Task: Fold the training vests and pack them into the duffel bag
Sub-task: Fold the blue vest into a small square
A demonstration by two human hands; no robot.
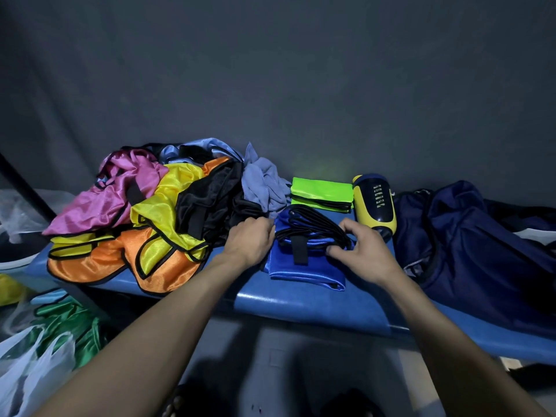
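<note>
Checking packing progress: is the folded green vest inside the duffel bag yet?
No, the green vest lies folded on the blue bench, left of the duffel bag.

- We see one row of pale lettering down the dark blue face of the yellow-and-navy bottle (375,203), far right on the table.
- We cannot read its characters.
- We find no other text.

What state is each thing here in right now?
Blue vest: partly folded, held by both hands.
Green vest: folded, lying flat.
Vest pile: unfolded, heaped.
Duffel bag: slumped, nothing visibly packed.
Left hand: gripping the blue vest's edge.
Right hand: fingers pinching the fold.
</note>
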